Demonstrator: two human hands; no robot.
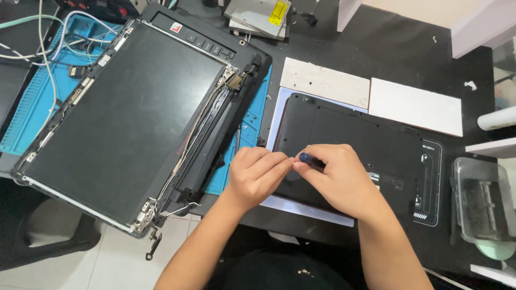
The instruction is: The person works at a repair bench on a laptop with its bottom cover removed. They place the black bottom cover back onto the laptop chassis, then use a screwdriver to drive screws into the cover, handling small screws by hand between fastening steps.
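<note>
Dark surface (398,48); bare screen panel (123,118) already off, left; your right hand (336,180) pinching screwdriver (305,157) on laptop base (349,134), left hand (258,174) curled, steadying tip; base apparently unopened.

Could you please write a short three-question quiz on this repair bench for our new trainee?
1. True or false: the right hand holds a blue-handled screwdriver over the black laptop base.
2. What lies under the bare screen panel? A) a blue work mat B) a wooden tray C) a red cloth
3. Which hand pinches at the tool's tip?

Key: 1 true; 2 A; 3 the left hand.
</note>
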